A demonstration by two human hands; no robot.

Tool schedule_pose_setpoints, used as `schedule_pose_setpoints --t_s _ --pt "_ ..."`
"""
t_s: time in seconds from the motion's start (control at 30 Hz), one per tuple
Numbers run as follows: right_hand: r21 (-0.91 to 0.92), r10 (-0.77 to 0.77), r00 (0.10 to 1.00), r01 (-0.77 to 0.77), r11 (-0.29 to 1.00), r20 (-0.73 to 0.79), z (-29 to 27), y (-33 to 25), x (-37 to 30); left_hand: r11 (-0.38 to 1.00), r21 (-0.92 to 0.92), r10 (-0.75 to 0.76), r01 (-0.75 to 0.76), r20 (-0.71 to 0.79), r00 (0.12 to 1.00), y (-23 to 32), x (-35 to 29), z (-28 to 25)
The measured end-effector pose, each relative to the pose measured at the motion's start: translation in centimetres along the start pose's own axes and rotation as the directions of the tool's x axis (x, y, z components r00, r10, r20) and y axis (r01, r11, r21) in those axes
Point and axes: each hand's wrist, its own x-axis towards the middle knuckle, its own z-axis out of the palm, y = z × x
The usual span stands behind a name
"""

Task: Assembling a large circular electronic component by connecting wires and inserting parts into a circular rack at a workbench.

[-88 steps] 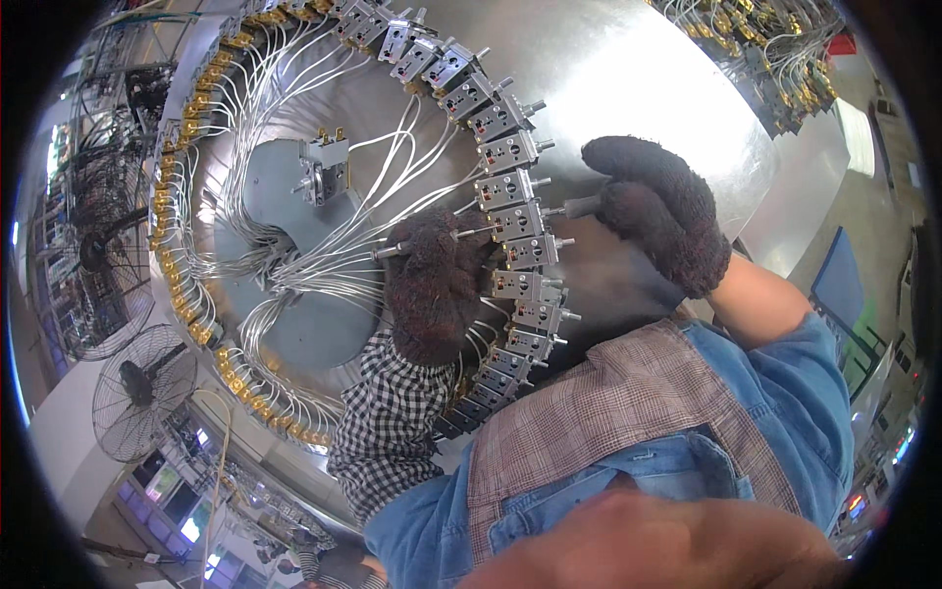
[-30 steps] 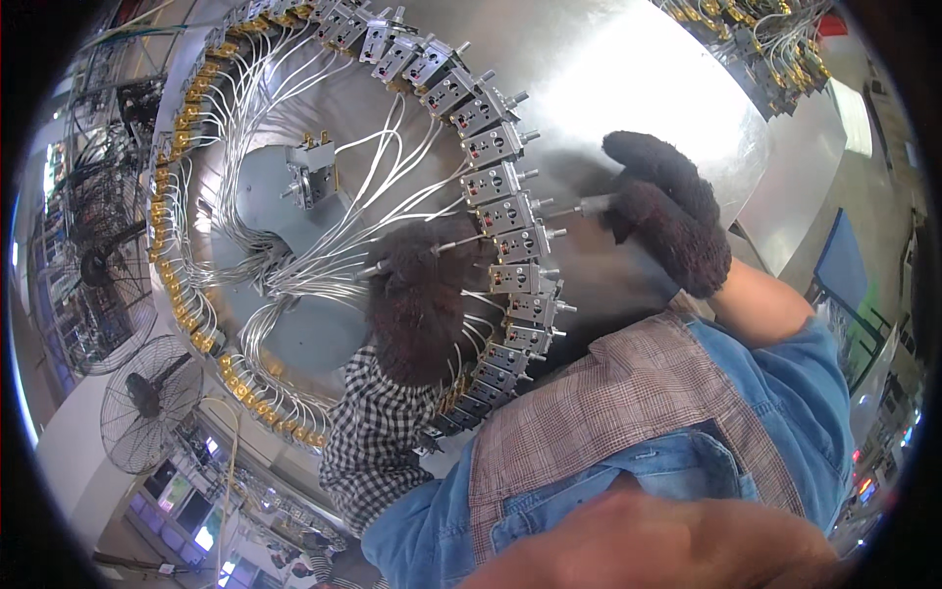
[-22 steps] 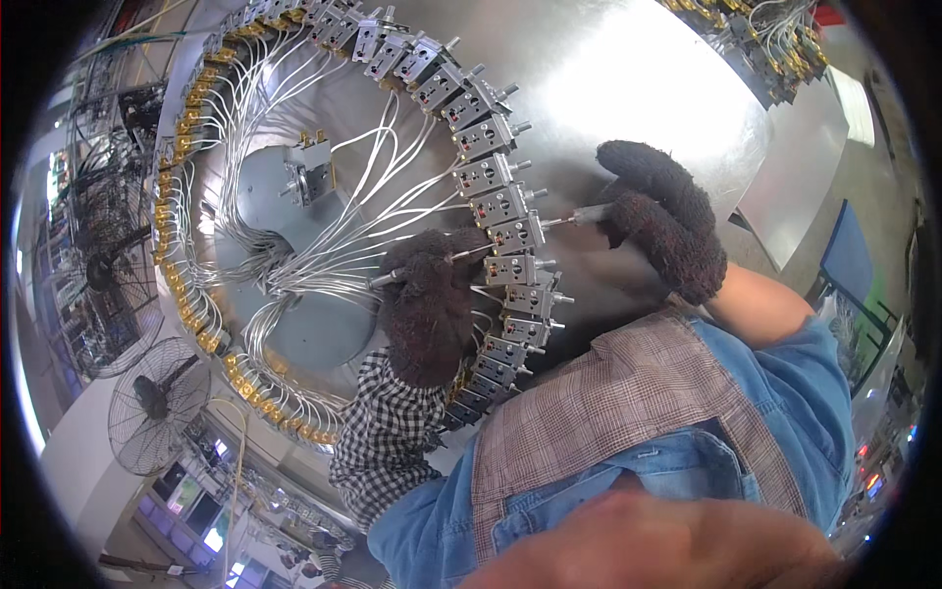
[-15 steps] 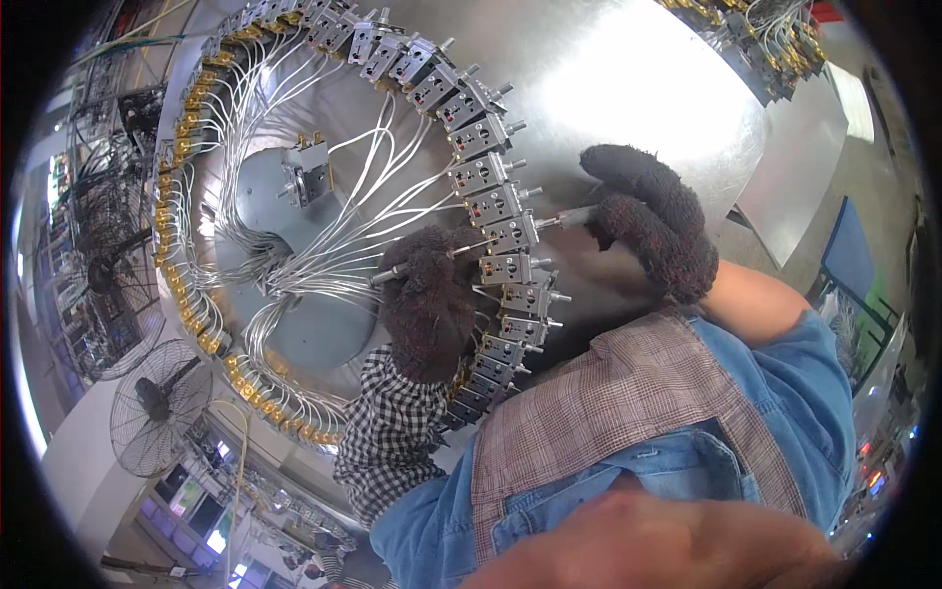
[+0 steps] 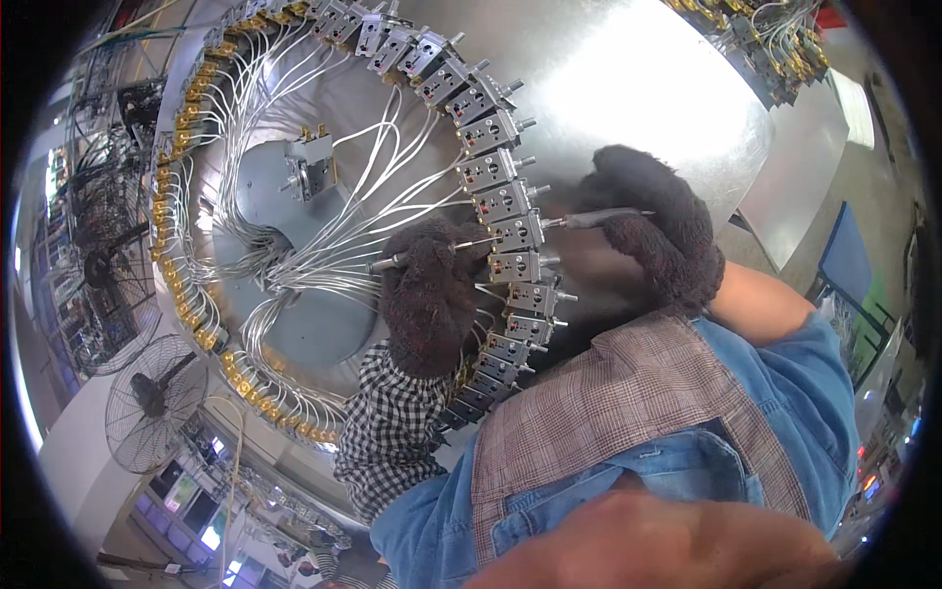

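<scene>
A ring of small silver metal control units [image 5: 502, 203], each with a round shaft pointing outward, stands around a bundle of white wires [image 5: 294, 267]. My left hand [image 5: 430, 304], in a dark fuzzy glove, is closed around a thin screwdriver [image 5: 391, 262] inside the ring. Its shaft reaches right to the inner face of one unit [image 5: 517, 233]. Outside the ring, my right hand [image 5: 672, 231], gloved alike, grips a grey-handled tool [image 5: 601, 217] whose tip meets that same unit's shaft. The glove hides part of the handle.
Inside the ring, a loose control unit [image 5: 312, 165] rests on a grey round plate [image 5: 280, 191]. More wired units [image 5: 756, 44] lie at the far right of the metal table [image 5: 628, 88]. A standing fan [image 5: 155, 398] is at the left, and a blue panel [image 5: 847, 253] at the right.
My right hand has shifted slightly right, its fingers have moved, and more of the grey handle shows. The ring's near units sit slightly further right. My left hand stays almost in place.
</scene>
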Motion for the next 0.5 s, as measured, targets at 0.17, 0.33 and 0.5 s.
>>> schedule_pose_setpoints --t_s 0.17,0.33,0.5 --pt "-0.321 -0.144 0.988 0.152 0.935 0.046 -0.4 -0.1 0.4 1.000 0.017 -0.008 0.009 -0.042 0.999 -0.1 0.1 -0.4" --pt "0.177 0.021 0.992 0.001 0.984 -0.122 0.5 -0.3 0.0 0.996 -0.089 -0.020 0.018 -0.017 1.000 -0.3 0.2 -1.1" --pt "-0.037 -0.014 1.000 0.015 0.999 0.028 -0.3 -0.1 -0.1 0.999 -0.032 0.001 -0.001 -0.003 1.000 0.0 0.4 0.1"
